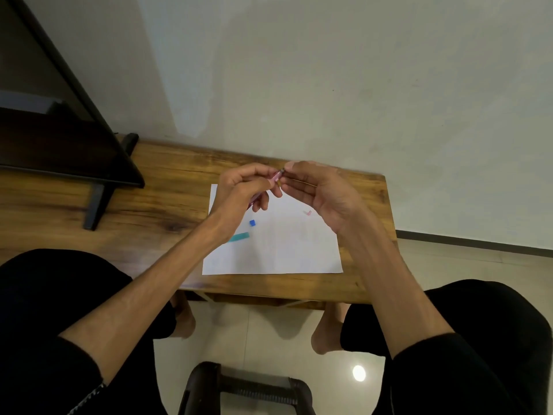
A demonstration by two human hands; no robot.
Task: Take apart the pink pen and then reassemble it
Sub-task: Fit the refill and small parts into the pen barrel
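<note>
Two hands held the pink pen [276, 176]: left hand [239, 193] gripped the barrel, right hand [317, 190] pinched its tip; a pink piece [307, 212] lay detached, reassembly unfinished.

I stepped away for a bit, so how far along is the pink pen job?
Partly apart: a small pink piece already lies loose on the white paper. In hand: the left hand grips the pink pen barrel while the right hand pinches its tip end; unscrewing or refitting, I cannot tell. At least the loose piece remains to refit.
</note>
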